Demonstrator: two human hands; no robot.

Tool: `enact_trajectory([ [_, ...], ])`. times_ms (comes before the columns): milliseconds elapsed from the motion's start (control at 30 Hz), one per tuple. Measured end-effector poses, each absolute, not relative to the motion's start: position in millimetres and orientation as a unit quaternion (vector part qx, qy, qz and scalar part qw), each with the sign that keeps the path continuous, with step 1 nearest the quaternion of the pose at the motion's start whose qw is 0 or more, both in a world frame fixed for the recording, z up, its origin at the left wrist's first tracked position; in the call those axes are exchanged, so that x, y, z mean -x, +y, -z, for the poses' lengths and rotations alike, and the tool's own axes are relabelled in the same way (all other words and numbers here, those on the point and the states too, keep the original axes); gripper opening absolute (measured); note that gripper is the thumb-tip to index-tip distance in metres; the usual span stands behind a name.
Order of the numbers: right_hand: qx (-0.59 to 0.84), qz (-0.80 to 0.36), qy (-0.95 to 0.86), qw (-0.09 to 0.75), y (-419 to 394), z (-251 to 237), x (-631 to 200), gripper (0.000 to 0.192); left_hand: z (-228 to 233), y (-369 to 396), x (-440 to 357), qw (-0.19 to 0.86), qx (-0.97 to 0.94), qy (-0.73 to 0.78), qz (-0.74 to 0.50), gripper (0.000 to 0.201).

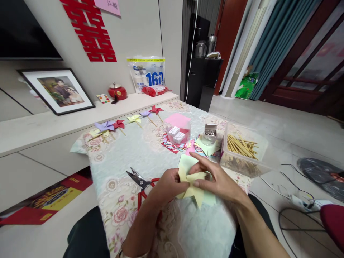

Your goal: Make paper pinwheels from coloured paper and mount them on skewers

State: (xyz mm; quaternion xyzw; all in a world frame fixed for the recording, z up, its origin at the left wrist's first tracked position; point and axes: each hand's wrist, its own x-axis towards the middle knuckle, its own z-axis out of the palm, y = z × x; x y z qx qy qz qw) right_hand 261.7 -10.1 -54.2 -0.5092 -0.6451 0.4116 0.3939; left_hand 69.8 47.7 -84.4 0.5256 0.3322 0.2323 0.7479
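**Both hands pinch a yellow paper pinwheel above the table's near edge**

The left hand (168, 184) and the right hand (217, 179) meet over the near end of the table (120, 157), each closed in a pinch on a pale yellow paper pinwheel (195, 188). The left thumb and fingers grip its left side; the right thumb presses near its centre, with the forefinger stretched toward ten o'clock over the top flap. The pinwheel lies roughly flat, facing up. Its longest point aims toward six o'clock, at the person; another flap rises toward twelve.

Red-handled scissors (141, 182) lie just beside the left hand at nine o'clock, blades toward ten. At one o'clock, near the right hand, stands a clear box of wooden sticks (242, 147). A stack of coloured paper squares (177, 143) lies at twelve, and finished pinwheels (118, 125) line the far edge.
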Motion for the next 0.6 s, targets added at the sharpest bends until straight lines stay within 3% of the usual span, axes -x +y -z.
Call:
enact_trajectory([
  [300,0.550,-0.329,-0.698,0.320,-11.3,62.3,-253.1,0.083,86.7,46.1,-70.2,0.725,-0.565,0.333,-0.213,0.015],
  [600,0.548,-0.326,-0.696,0.331,-13.4,62.5,-249.3,0.086,87.0,47.1,-73.2,0.729,-0.557,0.327,-0.227,0.021],
])
